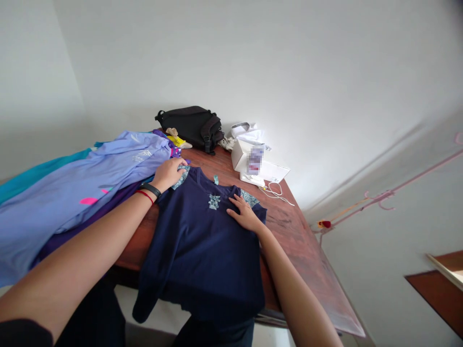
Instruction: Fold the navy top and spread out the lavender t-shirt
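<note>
A navy long-sleeved shirt (213, 246) lies front up, its neckline away from me and its lower part hanging over the near table edge. It has patterned grey-blue shoulder patches and a small patterned block on the chest. My left hand (170, 174) rests on the left shoulder patch, fingers stretched out and thumb slightly apart. On the upper chest near the right shoulder, my right hand (245, 215) lies flat with its fingers spread. One sleeve runs down the shirt's left side; the other sleeve is mostly hidden.
Lavender, teal and purple clothes (108, 168) are heaped at the left of the wooden table (289, 231). Behind stand a black bag (188, 123) and an open white box (238, 155) with a white cable (277, 193). A pink rod (408, 180) runs along the right wall.
</note>
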`<act>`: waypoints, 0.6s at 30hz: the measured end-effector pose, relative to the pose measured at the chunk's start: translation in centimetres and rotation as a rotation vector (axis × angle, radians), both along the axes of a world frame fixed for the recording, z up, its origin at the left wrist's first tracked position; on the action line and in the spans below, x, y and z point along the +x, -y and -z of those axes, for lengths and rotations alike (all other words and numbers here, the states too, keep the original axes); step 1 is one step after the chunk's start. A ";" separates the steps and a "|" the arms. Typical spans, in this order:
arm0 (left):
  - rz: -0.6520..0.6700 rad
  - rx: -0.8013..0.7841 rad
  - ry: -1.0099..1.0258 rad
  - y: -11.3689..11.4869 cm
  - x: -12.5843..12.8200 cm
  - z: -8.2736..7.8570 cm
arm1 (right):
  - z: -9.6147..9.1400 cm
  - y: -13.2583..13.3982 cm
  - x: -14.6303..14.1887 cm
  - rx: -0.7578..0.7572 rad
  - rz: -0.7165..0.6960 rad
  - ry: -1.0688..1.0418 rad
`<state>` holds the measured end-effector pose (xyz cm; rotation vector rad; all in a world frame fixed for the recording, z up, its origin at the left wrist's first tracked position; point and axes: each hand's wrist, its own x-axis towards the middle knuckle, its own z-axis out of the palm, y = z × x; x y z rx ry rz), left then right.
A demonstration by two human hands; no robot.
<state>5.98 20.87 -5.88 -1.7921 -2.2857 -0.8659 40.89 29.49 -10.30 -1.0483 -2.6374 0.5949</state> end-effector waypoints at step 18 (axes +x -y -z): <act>-0.013 -0.171 -0.120 -0.8 0.1 2.7 | -0.1 0.0 0.0 -0.004 0.003 0.001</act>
